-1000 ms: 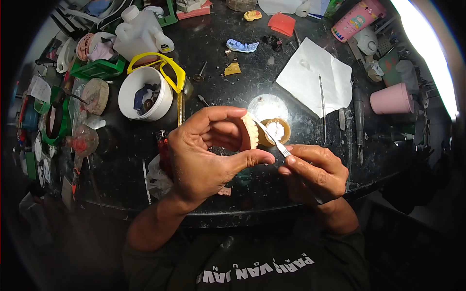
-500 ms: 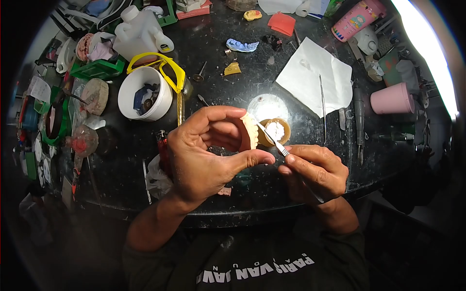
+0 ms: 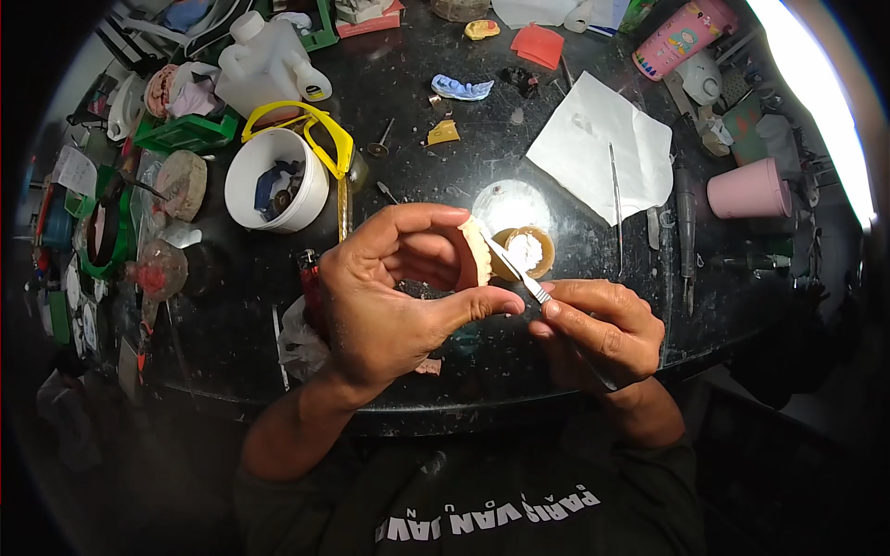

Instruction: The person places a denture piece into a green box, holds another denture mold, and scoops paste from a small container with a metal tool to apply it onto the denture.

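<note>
Beside the model teeth (image 3: 482,254), tool (image 3: 534,286) contact unclear.

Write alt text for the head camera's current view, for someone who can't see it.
Left hand holding a cream-toothed dental model while the right hand points a slim tool toward it, over a dark workbench with a tan pot of white material nearby.

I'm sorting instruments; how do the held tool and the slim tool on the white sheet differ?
The held tool is in the right hand, while the slim tool lies partly on the white sheet. The held tool looks broader, with visible ridges; the slim tool is thinner. The held tool slants; the slim tool runs nearly straight up the picture. Both are long and narrow.
</note>
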The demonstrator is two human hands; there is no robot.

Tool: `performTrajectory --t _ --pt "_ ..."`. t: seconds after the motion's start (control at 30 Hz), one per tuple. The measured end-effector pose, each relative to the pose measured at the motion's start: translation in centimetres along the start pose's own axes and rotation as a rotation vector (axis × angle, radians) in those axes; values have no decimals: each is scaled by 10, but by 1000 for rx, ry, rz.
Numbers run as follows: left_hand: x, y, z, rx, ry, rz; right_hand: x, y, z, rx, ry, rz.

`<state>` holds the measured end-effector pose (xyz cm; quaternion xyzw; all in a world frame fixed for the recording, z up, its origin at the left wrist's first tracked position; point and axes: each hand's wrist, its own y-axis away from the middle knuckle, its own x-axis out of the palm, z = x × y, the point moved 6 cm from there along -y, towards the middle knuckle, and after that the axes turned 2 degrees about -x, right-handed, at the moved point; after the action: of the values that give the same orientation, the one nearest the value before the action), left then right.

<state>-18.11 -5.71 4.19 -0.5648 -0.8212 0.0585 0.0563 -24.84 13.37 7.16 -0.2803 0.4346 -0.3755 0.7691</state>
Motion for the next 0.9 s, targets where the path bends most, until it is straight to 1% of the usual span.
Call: performTrajectory --t 0.43,0.9 --pt "0 0 0 36 -20 -5 -1 1 0 -4 -11 -6" --pt "-1 0 1 19 -35 -2 0 0 1 13 -5 -7"
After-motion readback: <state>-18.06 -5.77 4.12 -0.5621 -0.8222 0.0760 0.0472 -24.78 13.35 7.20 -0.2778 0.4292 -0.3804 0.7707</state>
